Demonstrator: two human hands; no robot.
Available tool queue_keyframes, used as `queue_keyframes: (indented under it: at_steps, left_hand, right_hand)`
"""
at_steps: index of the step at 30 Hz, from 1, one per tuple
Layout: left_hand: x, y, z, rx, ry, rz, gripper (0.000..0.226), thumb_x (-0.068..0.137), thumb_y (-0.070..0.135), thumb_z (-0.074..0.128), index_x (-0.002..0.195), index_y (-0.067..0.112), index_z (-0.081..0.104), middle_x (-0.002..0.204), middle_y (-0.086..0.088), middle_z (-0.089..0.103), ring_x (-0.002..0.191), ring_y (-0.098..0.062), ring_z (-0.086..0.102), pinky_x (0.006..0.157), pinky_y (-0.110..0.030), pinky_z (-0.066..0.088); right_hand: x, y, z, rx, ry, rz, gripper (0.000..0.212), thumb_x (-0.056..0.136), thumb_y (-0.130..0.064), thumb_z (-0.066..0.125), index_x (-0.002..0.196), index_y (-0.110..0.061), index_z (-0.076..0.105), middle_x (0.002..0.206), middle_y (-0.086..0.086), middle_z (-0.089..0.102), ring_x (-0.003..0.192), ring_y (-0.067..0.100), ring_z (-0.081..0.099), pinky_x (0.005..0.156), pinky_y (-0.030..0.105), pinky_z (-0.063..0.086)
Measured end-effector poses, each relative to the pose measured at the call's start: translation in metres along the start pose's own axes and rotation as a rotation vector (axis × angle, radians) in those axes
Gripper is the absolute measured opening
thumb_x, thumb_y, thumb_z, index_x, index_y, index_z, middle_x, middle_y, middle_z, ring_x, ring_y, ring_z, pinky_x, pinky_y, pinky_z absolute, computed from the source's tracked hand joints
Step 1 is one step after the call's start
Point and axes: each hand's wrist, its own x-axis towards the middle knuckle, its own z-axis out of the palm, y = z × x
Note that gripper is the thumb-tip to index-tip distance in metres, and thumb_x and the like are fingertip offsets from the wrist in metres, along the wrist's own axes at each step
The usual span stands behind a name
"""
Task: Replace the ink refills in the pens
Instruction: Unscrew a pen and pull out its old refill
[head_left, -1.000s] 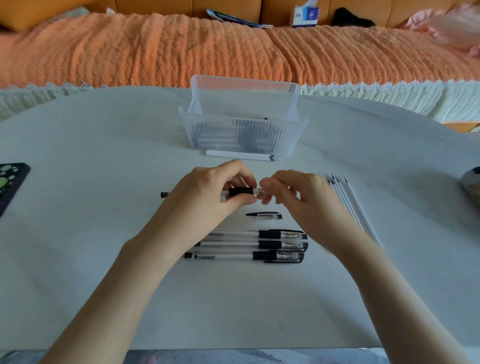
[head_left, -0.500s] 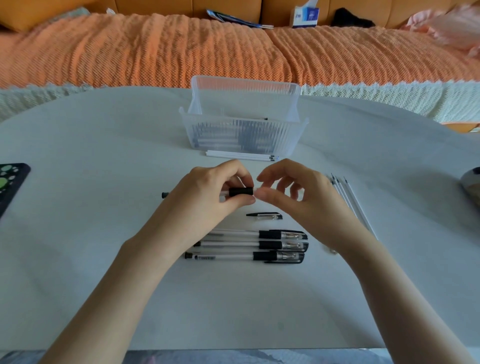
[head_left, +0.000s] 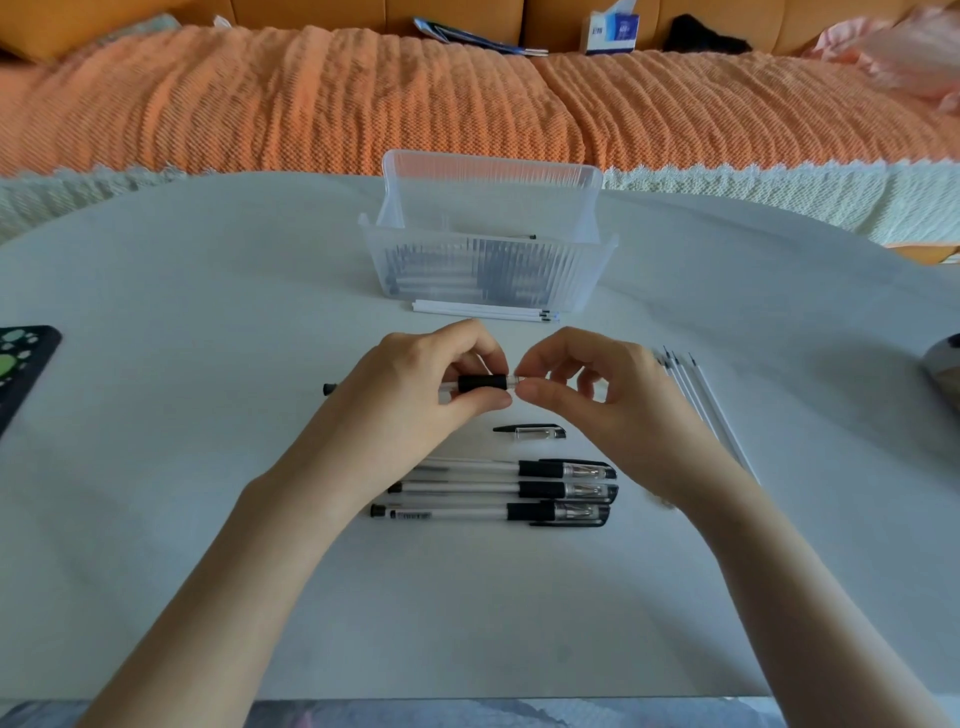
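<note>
One pen (head_left: 482, 383) is in hand, held level above the middle of the worktop (head_left: 208, 312), its length running left to right; it has a clear barrel, a black rubber sleeve near its right end and a black plug at its left end, and it has no cap on; the left hand (head_left: 415, 395) has its grip closed around the barrel and sleeve, thumb beneath and fingers curled over; the right hand (head_left: 597, 405) has its grip closed in a pinch, thumb and forefinger on the clear end just right of the sleeve, the other fingers loosely curled.

One loose cap (head_left: 530, 431), clear with a black clip, lies on the worktop just near of the hands; three capped pens (head_left: 467, 489) lie side by side nearer still, caps to the right; at least four thin refills (head_left: 696, 395) lie in a row to the right, partly hidden by the right hand; a few white refills (head_left: 483, 310) lie against the near wall of one ribbed clear basket (head_left: 493, 208), which holds more dark sticks too blurred to count.

One dark phone (head_left: 21, 374) sits at the left edge; beyond the worktop is a bed with an orange blanket (head_left: 311, 104).
</note>
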Motion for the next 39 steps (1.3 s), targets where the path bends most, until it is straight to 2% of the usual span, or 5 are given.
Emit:
queue_keyframes:
  at_steps: [5, 20, 25, 31, 39]
  left_hand:
    - [0.0, 0.001, 0.001, 0.006, 0.002, -0.008, 0.015, 0.076, 0.028, 0.074, 0.086, 0.025, 0.062, 0.083, 0.015, 0.069, 0.084, 0.004, 0.061, 0.069, -0.003, 0.039]
    - [0.0, -0.001, -0.007, 0.067, 0.06, -0.031, 0.01, 0.075, 0.029, 0.074, 0.083, 0.032, 0.071, 0.078, 0.022, 0.067, 0.082, 0.005, 0.061, 0.075, -0.02, 0.048]
    - [-0.001, 0.002, -0.006, 0.088, 0.113, 0.0, 0.011, 0.073, 0.027, 0.076, 0.083, 0.03, 0.073, 0.079, 0.017, 0.07, 0.079, -0.002, 0.064, 0.076, -0.032, 0.051]
    - [0.001, -0.011, -0.016, 0.046, 0.102, -0.072, 0.013, 0.073, 0.024, 0.077, 0.083, 0.03, 0.07, 0.077, 0.019, 0.066, 0.081, 0.007, 0.059, 0.07, -0.005, 0.041]
    - [0.001, -0.017, -0.022, 0.043, 0.065, -0.081, 0.015, 0.08, 0.022, 0.071, 0.088, 0.033, 0.067, 0.082, 0.019, 0.065, 0.085, 0.01, 0.057, 0.071, 0.001, 0.036]
  right_hand:
    - [0.0, 0.002, 0.001, -0.023, -0.024, 0.026, 0.009, 0.087, -0.03, 0.059, 0.082, -0.025, 0.065, 0.076, -0.009, 0.064, 0.061, 0.009, 0.05, 0.059, 0.013, 0.038]
    - [-0.001, 0.002, 0.0, -0.007, 0.011, 0.021, 0.017, 0.089, -0.029, 0.054, 0.076, -0.024, 0.063, 0.07, -0.011, 0.064, 0.068, 0.028, 0.054, 0.058, 0.028, 0.04]
    - [0.001, 0.002, 0.0, 0.03, -0.024, 0.045, 0.022, 0.092, -0.029, 0.051, 0.075, -0.023, 0.062, 0.072, -0.006, 0.065, 0.071, 0.012, 0.058, 0.07, 0.031, 0.047]
    - [-0.002, 0.015, -0.009, -0.171, -0.115, 0.034, 0.015, 0.078, -0.043, 0.067, 0.089, -0.035, 0.064, 0.087, -0.019, 0.061, 0.085, -0.001, 0.047, 0.07, 0.006, 0.034]
    - [0.0, 0.02, -0.006, -0.246, -0.059, 0.015, 0.004, 0.084, -0.028, 0.066, 0.088, -0.03, 0.066, 0.081, -0.017, 0.06, 0.081, -0.002, 0.051, 0.07, 0.006, 0.035]
